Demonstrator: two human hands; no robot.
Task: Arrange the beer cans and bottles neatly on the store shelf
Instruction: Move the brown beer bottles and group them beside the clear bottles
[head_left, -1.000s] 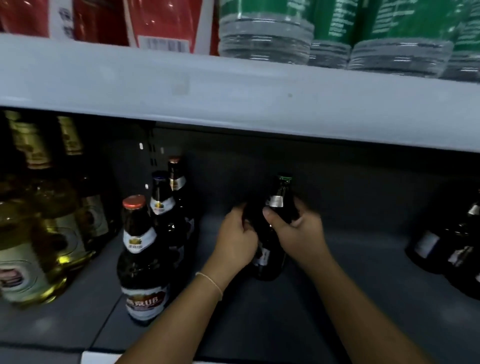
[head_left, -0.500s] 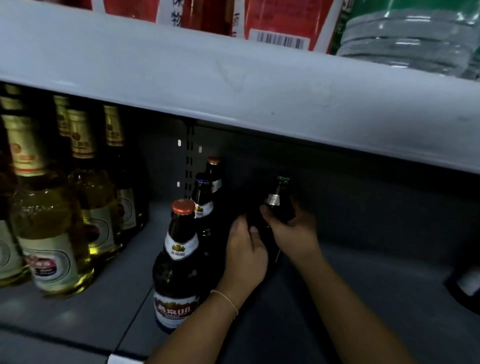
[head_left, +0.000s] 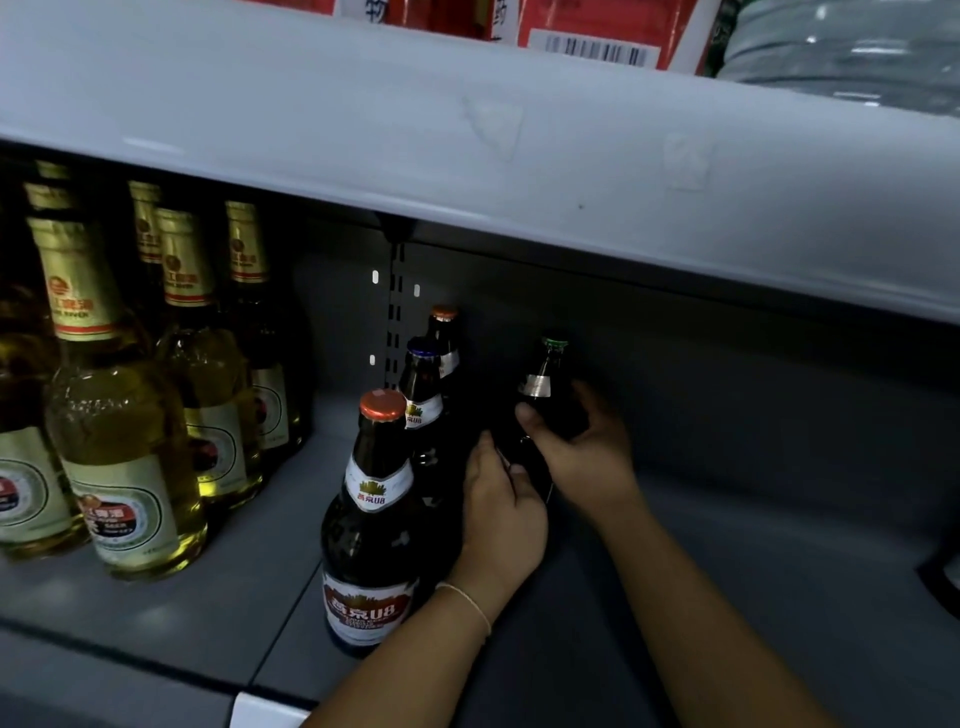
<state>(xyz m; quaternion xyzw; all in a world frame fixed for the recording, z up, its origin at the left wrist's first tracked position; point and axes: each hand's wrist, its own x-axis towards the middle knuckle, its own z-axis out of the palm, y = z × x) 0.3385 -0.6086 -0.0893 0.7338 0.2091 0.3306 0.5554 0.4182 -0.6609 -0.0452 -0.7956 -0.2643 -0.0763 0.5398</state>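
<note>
Grey metal store shelf (head_left: 727, 597), lower tier, dimly lit, beneath a pale grey upper shelf board (head_left: 467, 156).

Item in hand: one dark glass beer bottle with a green cap and a silver neck label (head_left: 543, 382), upright, deep on the shelf toward the back panel, just right of the brown bottle row. The right hand (head_left: 582, 457) is wrapped round its shoulder, thumb across the front, fingers curled behind. The left hand (head_left: 501, 512) is cupped against the lower body of the same bottle, fingers curled round its left side; a thin pale bracelet (head_left: 467, 603) sits on that wrist. The bottle's base is hidden behind the hands, so contact with the shelf cannot be told.

Row to the left, front to back: one brown glass beer bottle with an orange-red cap and a white and red label (head_left: 371, 525) at the front edge; one brown bottle with a dark blue cap (head_left: 423, 387) behind it; one brown bottle with an orange cap (head_left: 444, 327) at the rear. All upright, close together in a line.

Far left: group of clear glass bottles of yellow beer with gold foil necks (head_left: 124, 415), upright, several rows deep.

Upper shelf: red cartons with a barcode label (head_left: 597, 36) and shrink-wrapped clear plastic bottles (head_left: 841, 52).

Back panel: slotted metal upright (head_left: 396, 322).
</note>
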